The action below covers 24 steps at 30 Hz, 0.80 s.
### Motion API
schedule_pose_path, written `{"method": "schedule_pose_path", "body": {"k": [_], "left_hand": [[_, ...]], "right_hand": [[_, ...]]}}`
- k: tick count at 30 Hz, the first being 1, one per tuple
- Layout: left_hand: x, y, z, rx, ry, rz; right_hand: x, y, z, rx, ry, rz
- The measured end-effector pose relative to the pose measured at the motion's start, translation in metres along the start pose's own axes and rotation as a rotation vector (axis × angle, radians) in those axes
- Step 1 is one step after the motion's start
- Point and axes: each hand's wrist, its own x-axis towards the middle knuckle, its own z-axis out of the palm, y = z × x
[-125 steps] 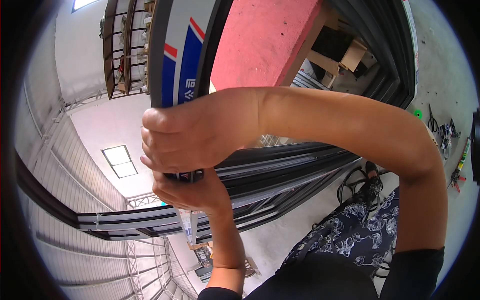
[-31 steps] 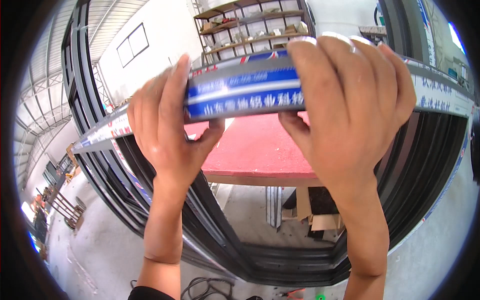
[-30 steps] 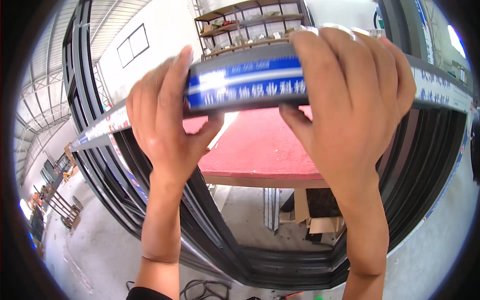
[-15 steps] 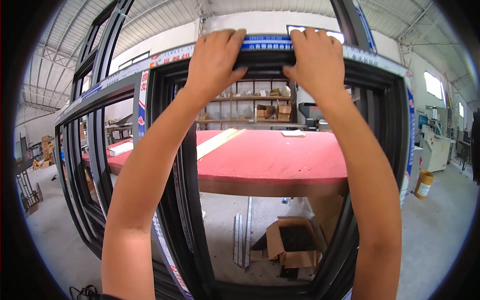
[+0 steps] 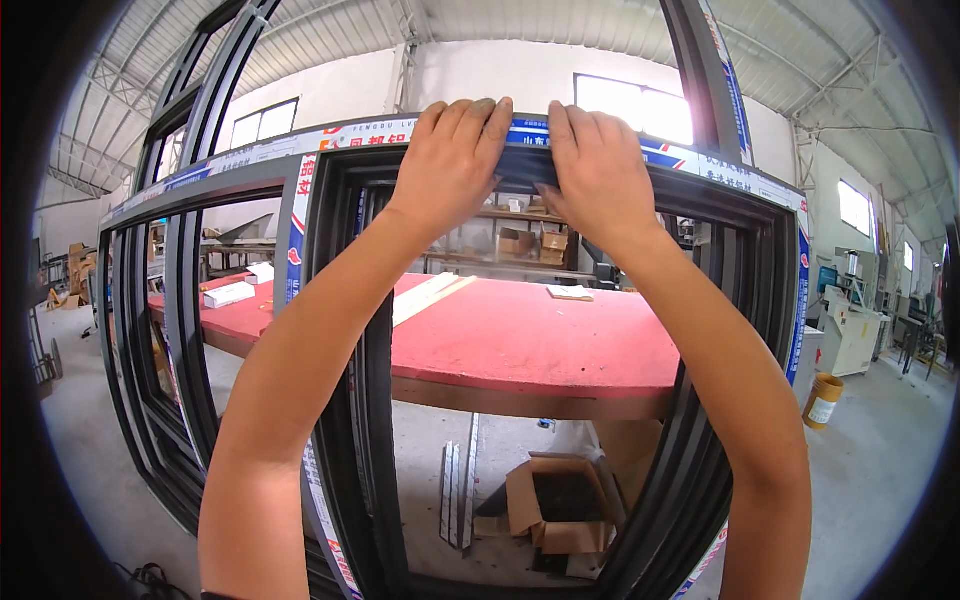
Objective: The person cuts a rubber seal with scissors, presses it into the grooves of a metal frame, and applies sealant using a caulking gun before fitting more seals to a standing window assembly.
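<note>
A large dark metal window frame (image 5: 768,275) stands upright before me, with white-and-blue printed protective film (image 5: 730,172) along its outer faces. My left hand (image 5: 445,165) and my right hand (image 5: 602,172) grip its top rail side by side, a short gap between them. Fingers lie over the upper edge and the thumbs reach below, on the inner side. Blue film (image 5: 527,132) shows on the rail between the hands. To the left, a section with several dark uprights (image 5: 185,300) adjoins the opening.
Behind the frame is a red-topped table (image 5: 530,340) with pale strips (image 5: 430,297) and a small white box (image 5: 230,294). Below it are an open cardboard box (image 5: 565,500) and metal profiles (image 5: 458,490) on the floor. A yellow bucket (image 5: 823,400) and a machine (image 5: 850,325) stand at right.
My hands are closer together on the rail. The frame's top and both hands appear lower in the picture, and the background has shifted slightly left.
</note>
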Motion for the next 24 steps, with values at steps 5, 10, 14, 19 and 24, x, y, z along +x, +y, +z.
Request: {"method": "schedule_pose_path", "body": {"k": [5, 10, 14, 19, 24], "left_hand": [[-0.004, -0.002, 0.010, 0.091, 0.037, 0.032], [-0.002, -0.005, 0.013, 0.076, 0.082, 0.037], [-0.007, 0.002, 0.013, 0.051, 0.047, -0.009], [-0.013, -0.006, 0.000, 0.047, 0.028, -0.039], [-0.015, -0.006, 0.004, 0.088, 0.035, -0.043]], "right_hand": [[-0.002, 0.001, 0.018, -0.114, 0.128, -0.019], [-0.001, 0.007, 0.024, -0.124, 0.201, -0.063], [-0.006, 0.005, 0.028, -0.103, 0.160, -0.045], [-0.004, 0.005, 0.023, -0.096, 0.149, -0.048], [-0.004, 0.006, 0.031, -0.123, 0.198, -0.048]]}}
